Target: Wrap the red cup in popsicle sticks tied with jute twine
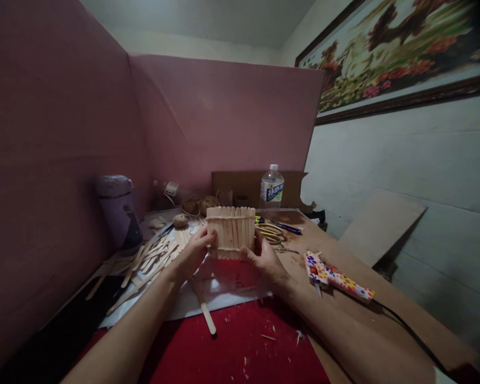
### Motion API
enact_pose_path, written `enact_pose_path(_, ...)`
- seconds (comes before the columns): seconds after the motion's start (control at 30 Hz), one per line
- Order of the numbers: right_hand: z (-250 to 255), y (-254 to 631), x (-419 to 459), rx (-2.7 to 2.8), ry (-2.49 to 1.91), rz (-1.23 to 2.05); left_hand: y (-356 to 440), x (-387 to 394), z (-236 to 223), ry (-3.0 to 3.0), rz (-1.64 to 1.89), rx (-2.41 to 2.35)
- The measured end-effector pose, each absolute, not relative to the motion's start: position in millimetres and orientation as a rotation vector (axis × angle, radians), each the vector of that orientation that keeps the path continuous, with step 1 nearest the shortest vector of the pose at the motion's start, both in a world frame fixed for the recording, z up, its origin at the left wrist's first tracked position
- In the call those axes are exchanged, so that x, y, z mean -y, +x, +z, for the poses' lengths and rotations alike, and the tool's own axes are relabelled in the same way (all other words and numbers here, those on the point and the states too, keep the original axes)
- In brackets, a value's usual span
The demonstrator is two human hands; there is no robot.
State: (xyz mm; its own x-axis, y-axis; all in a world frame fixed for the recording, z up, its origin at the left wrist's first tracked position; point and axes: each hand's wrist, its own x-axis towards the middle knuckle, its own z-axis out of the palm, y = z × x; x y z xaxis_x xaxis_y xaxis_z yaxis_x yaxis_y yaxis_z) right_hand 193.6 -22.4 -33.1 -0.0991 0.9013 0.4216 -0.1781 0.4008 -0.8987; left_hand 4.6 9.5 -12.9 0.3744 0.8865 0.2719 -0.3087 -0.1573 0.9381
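Note:
A small panel of craft sticks (231,232) is held upright between both hands, above the table. Its sticks stand side by side, with a strand of twine running across near the top and another near the bottom. My left hand (198,245) grips the panel's left edge, thumb on the near face. At the lower right corner, my right hand (264,258) has its thumb on the near face and fingers behind. Under the hands lies a loose craft stick (207,312), partly on white paper and partly on red cloth (240,352).
Many loose craft sticks (144,264) are heaped at left, near a purple cylinder (120,213). Twine balls (208,204) and a labelled plastic bottle (272,189) stand behind. At right lie scissors (270,232) and a flower-patterned glue gun (336,277) with a black cord.

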Motion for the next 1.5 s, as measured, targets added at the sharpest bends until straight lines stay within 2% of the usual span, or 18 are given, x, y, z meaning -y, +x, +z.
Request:
enact_pose_path(0.2,-33,198,21,1.396,-0.907,0.927,17,-1,-7,1.71,1.232,-0.8)
enact_pose_path(0.43,-37,203,18,1.372,-1.037,0.826,18,7,4,1.601,1.159,-0.76)
enact_pose_path(0.73,-36,202,17,1.388,-0.891,0.818,16,11,9,1.484,1.172,-0.814)
enact_pose_path(1.0,-35,201,21,1.331,-0.977,0.748,17,9,8,1.522,1.195,-0.846)
enact_pose_path(1.27,-38,203,14,1.321,-1.006,0.729,14,-4,-1,1.909,1.486,-1.005)
enact_pose_path(1.5,-41,199,14,1.301,-0.827,0.877,10,-7,-1,2.012,1.518,-1.053)
